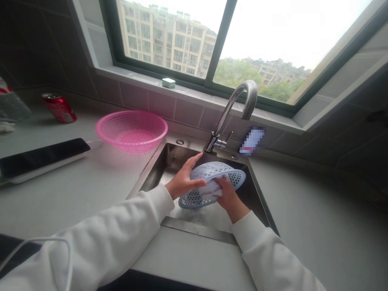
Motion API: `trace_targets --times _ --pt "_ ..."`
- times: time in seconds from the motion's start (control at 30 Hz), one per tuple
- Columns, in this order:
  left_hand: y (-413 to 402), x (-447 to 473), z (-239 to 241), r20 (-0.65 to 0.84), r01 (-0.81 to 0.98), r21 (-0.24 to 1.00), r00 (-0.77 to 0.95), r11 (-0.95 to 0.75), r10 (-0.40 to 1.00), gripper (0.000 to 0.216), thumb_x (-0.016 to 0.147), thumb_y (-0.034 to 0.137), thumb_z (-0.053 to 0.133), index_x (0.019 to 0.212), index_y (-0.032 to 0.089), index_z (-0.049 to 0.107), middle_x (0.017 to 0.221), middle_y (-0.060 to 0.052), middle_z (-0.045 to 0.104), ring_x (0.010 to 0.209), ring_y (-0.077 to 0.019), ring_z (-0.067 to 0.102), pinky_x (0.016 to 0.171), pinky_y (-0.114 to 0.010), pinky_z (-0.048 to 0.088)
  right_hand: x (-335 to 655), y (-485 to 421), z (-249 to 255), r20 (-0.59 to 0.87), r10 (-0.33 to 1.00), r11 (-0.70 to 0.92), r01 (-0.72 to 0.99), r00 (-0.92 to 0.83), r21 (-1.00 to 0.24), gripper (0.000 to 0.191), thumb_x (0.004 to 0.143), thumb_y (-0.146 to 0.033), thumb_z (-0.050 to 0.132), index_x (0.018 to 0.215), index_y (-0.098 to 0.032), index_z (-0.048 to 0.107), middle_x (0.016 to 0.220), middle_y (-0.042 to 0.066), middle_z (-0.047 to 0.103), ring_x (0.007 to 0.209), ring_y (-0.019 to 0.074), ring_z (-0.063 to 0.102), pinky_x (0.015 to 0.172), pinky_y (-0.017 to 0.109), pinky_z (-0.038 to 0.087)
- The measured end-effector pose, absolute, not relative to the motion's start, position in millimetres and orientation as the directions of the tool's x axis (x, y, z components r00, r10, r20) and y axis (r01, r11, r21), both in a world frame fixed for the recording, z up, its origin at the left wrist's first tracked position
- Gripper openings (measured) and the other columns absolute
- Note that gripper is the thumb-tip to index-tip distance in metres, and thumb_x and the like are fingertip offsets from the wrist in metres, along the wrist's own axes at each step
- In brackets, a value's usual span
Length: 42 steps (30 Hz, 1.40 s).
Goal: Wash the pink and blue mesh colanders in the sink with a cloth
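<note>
A light blue plastic colander (235,178) is tilted on its side over the steel sink (156,171), its open side turned toward me. My left hand (184,181) grips its left side, thumb across the rim and fingers round the outside. My right hand (228,195) is closed on a white cloth with darker streaks (210,190), pressed against the inside of the colander. Part of the cloth and the fingertips of my right hand are hidden.
Behind the sink rises a curved faucet (233,99). A pink basket (131,131) stands to the left, with a red can (60,107) and a long black-topped object (45,157) further left. On the sill sits a small green-and-white block (168,83). At the right back is a blurred-out item (252,140).
</note>
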<state>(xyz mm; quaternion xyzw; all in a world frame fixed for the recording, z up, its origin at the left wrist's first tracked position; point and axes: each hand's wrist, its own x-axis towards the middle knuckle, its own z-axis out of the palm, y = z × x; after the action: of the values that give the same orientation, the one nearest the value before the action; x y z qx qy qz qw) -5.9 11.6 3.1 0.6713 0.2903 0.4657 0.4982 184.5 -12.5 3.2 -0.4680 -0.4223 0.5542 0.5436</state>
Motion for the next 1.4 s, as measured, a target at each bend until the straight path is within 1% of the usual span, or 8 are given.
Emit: trace_targets --times 0.13,0.4,0.57,0.7,0.9,1.0,1.23,1.4 --pt "8.5 -2.1 2.6 0.258 0.014 0.954 0.472 -0.300 0.843 0.110 0.066 0.053 0.089 0.160 0.025 0.040 0.164 -0.015 0.040 0.153 -0.0429 0.035 0.129 -0.058 0.024 186.1 -10.3 -1.1 -0.089 0.994 -0.071 -0.275 0.056 -0.959 0.037 0.072 -0.059 0.069 0.092 -0.028 0.069 0.096 0.005 0.078 0.102 0.0317 0.072 0.093 0.048 0.058" --pt "5.1 4.2 0.9 0.338 -0.062 0.938 0.389 -0.342 0.857 0.093 0.071 0.039 0.085 0.156 0.024 0.049 0.155 -0.013 0.051 0.147 -0.0398 0.045 0.128 -0.052 0.031 173.1 -12.2 4.2 -0.064 0.997 -0.069 -0.172 -0.033 -0.983 0.032 0.058 -0.032 0.087 0.086 -0.023 0.074 0.092 0.005 0.079 0.104 0.0343 0.071 0.100 0.050 0.055" --pt "6.5 4.1 -1.8 0.279 -0.102 0.960 0.441 -0.261 0.853 0.098 0.069 0.041 0.087 0.157 0.024 0.047 0.157 -0.014 0.049 0.145 -0.0403 0.048 0.125 -0.053 0.036 180.3 -12.0 6.3 -0.052 0.997 -0.028 -0.317 0.065 -0.948 0.036 0.070 -0.046 0.079 0.100 -0.027 0.072 0.102 0.004 0.079 0.105 0.0314 0.072 0.097 0.048 0.058" --pt "10.0 4.6 -8.0 0.262 -0.159 0.964 0.414 -0.215 0.872 0.103 0.070 0.052 0.087 0.159 0.021 0.044 0.160 -0.016 0.047 0.149 -0.0406 0.044 0.129 -0.054 0.029 174.7 -14.8 6.1 -0.025 0.997 -0.035 -0.130 -0.076 -0.991 0.038 0.062 -0.032 0.086 0.098 -0.024 0.073 0.098 0.003 0.079 0.104 0.0313 0.071 0.102 0.049 0.055" --pt "17.2 -0.2 -9.4 0.219 -0.214 0.969 0.505 -0.124 0.835 0.144 0.056 0.069 0.091 0.167 0.016 0.017 0.169 -0.025 0.029 0.158 -0.0433 0.029 0.130 -0.057 0.023 182.1 -9.6 3.8 -0.005 0.999 0.006 -0.215 0.051 -0.977 0.035 0.069 -0.043 0.080 0.098 -0.026 0.073 0.102 0.004 0.079 0.104 0.0309 0.072 0.099 0.049 0.055" --pt "14.5 -0.8 -6.7 0.179 -0.062 0.983 0.555 -0.175 0.812 0.133 0.057 0.057 0.096 0.165 0.023 0.027 0.169 -0.021 0.033 0.157 -0.0437 0.030 0.130 -0.061 0.020 185.7 -8.6 2.9 -0.024 0.995 0.002 -0.272 0.094 -0.962 0.037 0.072 -0.055 0.075 0.096 -0.027 0.070 0.097 0.004 0.078 0.103 0.0325 0.073 0.092 0.049 0.058" --pt "12.2 2.6 -7.5 0.207 -0.121 0.978 0.451 -0.170 0.868 0.115 0.069 0.056 0.089 0.163 0.020 0.033 0.166 -0.019 0.039 0.152 -0.0411 0.040 0.128 -0.057 0.027 176.7 -11.1 3.7 -0.056 0.992 -0.066 -0.087 -0.114 -0.994 0.039 0.063 -0.036 0.089 0.096 -0.024 0.073 0.095 0.005 0.079 0.108 0.0325 0.070 0.098 0.047 0.057" --pt "17.2 3.1 -15.0 0.213 -0.087 0.977 0.518 -0.197 0.829 0.119 0.063 0.056 0.094 0.162 0.022 0.037 0.165 -0.018 0.042 0.151 -0.0445 0.040 0.128 -0.060 0.026 186.5 -4.8 -2.4 -0.018 0.998 -0.002 -0.230 0.067 -0.973 0.034 0.070 -0.047 0.082 0.095 -0.027 0.071 0.094 0.004 0.078 0.105 0.0339 0.072 0.093 0.050 0.059"
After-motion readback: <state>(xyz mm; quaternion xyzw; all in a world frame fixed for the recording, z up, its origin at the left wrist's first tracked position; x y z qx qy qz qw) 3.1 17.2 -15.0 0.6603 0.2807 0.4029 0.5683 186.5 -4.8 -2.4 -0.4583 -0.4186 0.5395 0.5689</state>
